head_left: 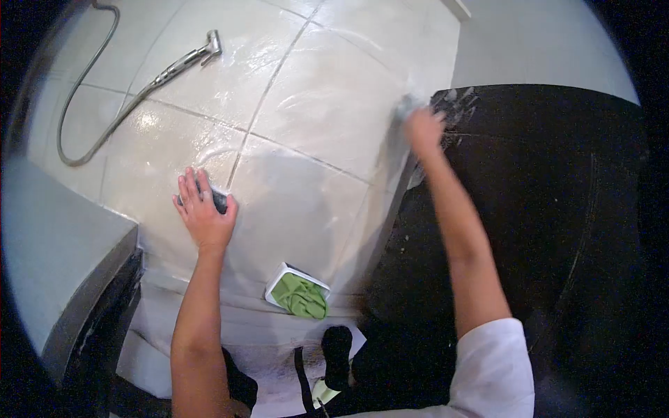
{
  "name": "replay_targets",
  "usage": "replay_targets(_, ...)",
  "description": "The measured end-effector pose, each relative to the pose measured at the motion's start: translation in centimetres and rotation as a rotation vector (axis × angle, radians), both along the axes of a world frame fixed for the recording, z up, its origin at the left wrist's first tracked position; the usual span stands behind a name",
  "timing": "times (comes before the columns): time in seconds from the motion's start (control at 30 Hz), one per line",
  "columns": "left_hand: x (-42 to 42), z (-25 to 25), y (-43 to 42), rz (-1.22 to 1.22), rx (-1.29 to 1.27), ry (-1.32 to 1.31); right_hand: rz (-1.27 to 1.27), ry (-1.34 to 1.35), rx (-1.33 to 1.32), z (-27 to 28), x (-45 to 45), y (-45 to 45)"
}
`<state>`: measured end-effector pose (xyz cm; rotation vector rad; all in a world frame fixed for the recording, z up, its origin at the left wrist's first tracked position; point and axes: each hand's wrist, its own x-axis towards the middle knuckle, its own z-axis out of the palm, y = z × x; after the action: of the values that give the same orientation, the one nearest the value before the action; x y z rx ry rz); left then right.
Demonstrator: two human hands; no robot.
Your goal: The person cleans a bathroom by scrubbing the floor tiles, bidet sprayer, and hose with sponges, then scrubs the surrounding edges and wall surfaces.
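Observation:
My left hand (205, 216) presses down on a dark, flat object (220, 202) on the wet, pale tiled floor (300, 118), fingers spread over it. Farther off to the right, my right hand (424, 131), blurred by motion, has its fingers closed around a greyish item (407, 108) too smeared to name. That hand is at the edge where the tiles meet a dark surface (516, 209), whose corner carries whitish streaks. Between my arms and nearer to me, a white container (272, 287) stands tilted in view with a crumpled green cloth (303, 295) in it.
A handheld sprayer (182, 66) with a metal hose (90, 155) lies on the tiles at the upper left. A pale ledge (63, 244) with a dark side borders the left. Near my feet are a black item (337, 355) and pale material.

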<state>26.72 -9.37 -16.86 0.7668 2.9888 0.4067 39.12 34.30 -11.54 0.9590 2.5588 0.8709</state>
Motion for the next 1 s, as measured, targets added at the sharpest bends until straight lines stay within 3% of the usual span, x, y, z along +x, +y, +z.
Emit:
replay_targets(0.03, 0.1, 0.2, 0.0, -0.010, 0.013, -0.002, -0.135, 0.026, -0.306, -1.8, 1.2, -2.5)
replay_targets(0.07, 0.1, 0.3, 0.1, -0.001, 0.007, -0.008, -0.185, 0.007, -0.357, -2.8, 2.8, -6.6)
replay_targets(0.1, 0.1, 0.4, 0.2, 0.007, 0.003, -0.013, -0.071, 0.247, -0.230, -8.7, 6.7, -8.5)
replay_targets(0.13, 0.0, 0.4, 0.2, -0.001, 0.017, -0.011, -0.356, 0.439, -0.292, -7.1, 5.8, -13.5)
replay_targets(0.17, 0.0, 0.3, 0.1, -0.003, 0.006, -0.005, -0.361, 0.444, -0.278, -6.1, 5.9, -13.5)
replay_targets(0.23, 0.0, 0.2, 0.2, 0.005, 0.000, 0.000, -0.351, 0.153, -0.495, -4.8, 6.0, -12.8)
replay_targets(0.3, 0.0, 0.6, 0.3, 0.008, -0.028, -0.013, -0.467, 0.180, -0.541, 3.2, 2.1, -8.7)
replay_targets(0.33, 0.0, 0.6, 0.3, -0.004, -0.022, -0.013, -0.167, 0.188, -0.048, 5.0, 2.2, -7.2)
replay_targets(0.4, 0.1, 0.2, 0.1, -0.002, 0.008, 0.011, -0.216, 0.133, 0.174, 14.1, 0.1, -6.2)
replay_targets(0.47, 0.1, 0.4, 0.1, -0.004, -0.003, 0.005, -0.257, 0.156, 0.202, 15.8, 0.7, -5.5)
replay_targets(0.53, 0.2, 0.4, 0.1, 0.002, 0.006, 0.008, -0.177, -0.196, 0.213, 12.8, 1.9, -5.0)
replay_targets(0.6, -0.1, 0.6, -0.1, -0.007, -0.020, -0.001, 0.041, -0.191, 0.167, 11.2, 2.0, -5.5)
replay_targets(0.63, -0.4, 0.5, 0.1, -0.001, -0.007, 0.005, 0.005, -0.189, 0.201, 12.4, 1.5, -4.9)
replay_targets(0.7, 0.0, 0.5, -0.1, -0.004, 0.032, 0.000, -0.128, -0.238, 0.308, 18.1, -0.2, -4.2)
replay_targets(0.8, 0.1, 0.8, 0.1, 0.015, 0.012, -0.039, -0.266, 0.041, 0.585, 28.0, -1.8, -2.1)
replay_targets(0.87, 0.0, 0.8, 0.1, 0.011, 0.024, -0.016, -0.094, 0.286, 0.711, 31.4, -1.3, 1.1)
replay_targets(0.93, 0.1, 0.8, -0.1, 0.005, 0.025, 0.000, -0.092, 0.194, 0.709, 29.4, -2.1, 3.5)
replay_targets(0.97, 0.1, 0.8, -0.1, 0.009, 0.011, -0.006, -0.162, -0.001, 0.546, 27.3, -2.0, 4.8)
replay_targets(1.0, 0.0, 0.8, 0.0, 0.012, 0.001, -0.008, 0.052, -0.102, 0.614, 23.4, -0.3, 5.3)
